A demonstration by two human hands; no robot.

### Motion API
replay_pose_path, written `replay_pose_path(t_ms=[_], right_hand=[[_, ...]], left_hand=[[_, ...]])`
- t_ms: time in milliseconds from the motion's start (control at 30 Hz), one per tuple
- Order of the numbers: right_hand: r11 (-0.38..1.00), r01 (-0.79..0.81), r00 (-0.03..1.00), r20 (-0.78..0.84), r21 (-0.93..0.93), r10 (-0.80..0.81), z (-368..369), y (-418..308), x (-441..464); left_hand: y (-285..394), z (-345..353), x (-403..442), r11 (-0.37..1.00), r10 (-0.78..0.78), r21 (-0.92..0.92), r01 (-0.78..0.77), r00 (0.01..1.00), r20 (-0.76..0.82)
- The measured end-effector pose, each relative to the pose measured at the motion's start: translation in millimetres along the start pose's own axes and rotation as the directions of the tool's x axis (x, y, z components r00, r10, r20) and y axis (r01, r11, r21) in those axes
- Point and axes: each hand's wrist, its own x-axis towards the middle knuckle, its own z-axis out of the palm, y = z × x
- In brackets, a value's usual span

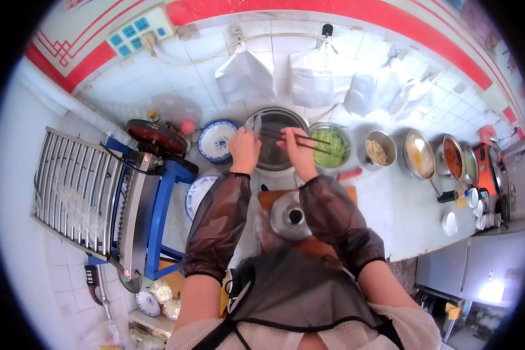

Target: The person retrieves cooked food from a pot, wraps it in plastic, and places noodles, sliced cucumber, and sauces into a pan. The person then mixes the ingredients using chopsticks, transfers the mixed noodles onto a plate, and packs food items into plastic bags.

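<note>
My left hand [245, 150] is closed on a clear plastic bag [254, 121], whose thin edge stands up above my fingers at the left rim of a large round pot [276, 173]. My right hand [299, 154] grips a pair of dark chopsticks [315, 142] over the pot's right side. They lie nearly level, one end over the pot and the other over a metal bowl [349, 158] of green shreds [331, 147]. The pot's inside looks dark grey; its contents are unclear. Nearer me, a round metal lid [280, 220] with a black knob rests on a wooden board [349, 196].
Blue-patterned plates [217, 140] are stacked left of the pot, beside a blue-framed machine [154, 216] with metal rollers. Rightward stand a bowl of pale food [379, 150], metal pans [419, 156] and small white cups [479, 208]. White bags [321, 81] hang on the tiled wall.
</note>
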Motion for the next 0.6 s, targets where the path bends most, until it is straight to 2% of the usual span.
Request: replay_pose_path(t_ms=[67,100,133,167,233,267,300,367,433,533,600], right_hand=[[0.996,0.035,0.999,-0.004,-0.078,-0.036,-2,-11,-2],[0.996,0.035,0.999,-0.01,-0.078,-0.036,-6,-25,-5],[0.893,0.242,0.969,0.044,-0.38,-0.243,-16,-48,-9],[0.659,0.413,0.899,0.162,-0.628,-0.408,-26,-72,-15],[0.437,0.454,0.87,0.282,-0.776,-0.404,-47,-122,-40],[0.444,0.402,0.916,0.343,-0.801,-0.21,-64,-118,-52],[0.439,0.349,0.923,0.384,-0.828,-0.009,-80,-106,-65],[0.44,0.308,0.826,0.467,-0.843,0.316,-109,-55,-92],[0.297,0.375,0.803,0.468,-0.878,0.37,-131,22,-124],[0.348,0.386,0.841,0.48,-0.855,0.247,-114,46,-147],[0.312,0.423,0.809,0.509,-0.851,0.294,-104,61,-147]], left_hand=[[5,-3,2,1.0,-0.003,-0.027,0.003,1.0,0.002],[6,-4,4,0.993,-0.072,-0.094,0.074,0.997,0.024],[8,-7,8,0.977,-0.139,-0.158,0.145,0.989,0.051],[8,-9,12,0.976,-0.138,-0.16,0.145,0.989,0.055],[6,-20,21,0.969,-0.125,-0.217,0.123,0.992,0.002],[13,-32,25,0.949,-0.124,-0.293,0.116,0.992,-0.009],[16,-38,28,0.949,-0.122,-0.295,0.115,0.993,-0.006],[17,-47,31,0.907,-0.085,-0.416,0.066,0.996,-0.028],[22,-63,27,0.906,-0.071,-0.421,0.035,0.995,-0.07],[34,-104,10,0.805,-0.12,-0.59,0.059,0.991,-0.064],[42,-126,1,0.778,-0.119,-0.626,0.05,0.99,-0.069]])
